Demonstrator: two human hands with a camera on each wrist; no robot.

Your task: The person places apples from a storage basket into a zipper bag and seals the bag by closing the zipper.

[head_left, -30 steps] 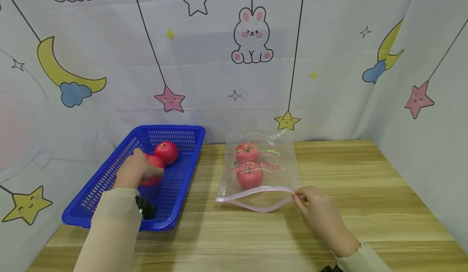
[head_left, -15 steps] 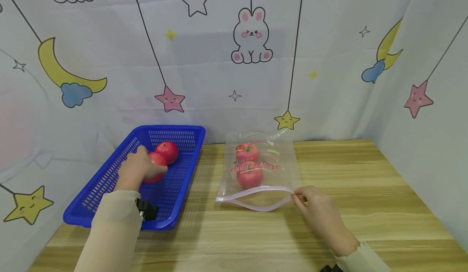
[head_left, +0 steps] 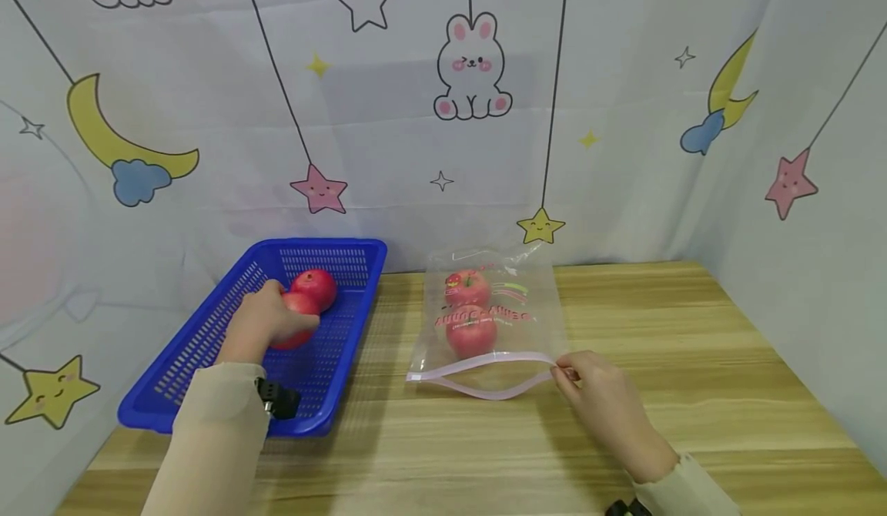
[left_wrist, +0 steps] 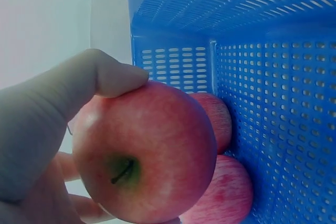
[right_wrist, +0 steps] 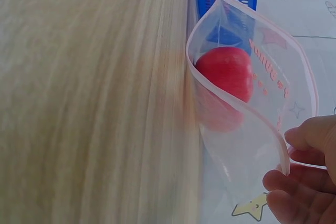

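My left hand [head_left: 259, 319] reaches into the blue plastic basket [head_left: 356, 362] and grips a red apple [left_wrist: 152, 150], its thumb curled over the fruit and its stem toward the wrist camera. Two more apples lie behind it in the left wrist view, an upper apple [left_wrist: 216, 121] and a lower apple [left_wrist: 226, 192]. The head view shows just one of them clear of the hand. On the right, my right hand [head_left: 613, 408] pinches the corner of a clear zip bag [head_left: 533, 339] by its pinkish rim. The bag's mouth gapes, and two apples [head_left: 471, 333] lie inside.
Both basket and bag rest on a wooden table [head_left: 443, 454]. A white curtain [head_left: 388, 131] printed with rabbits, stars and moons hangs behind and at the sides. The basket's raised rim [head_left: 384, 254] stands between the left hand and the bag.
My left hand and its apple have shifted slightly up and to the right inside the basket, hiding part of the apple behind. My right hand keeps its hold on the zip bag.
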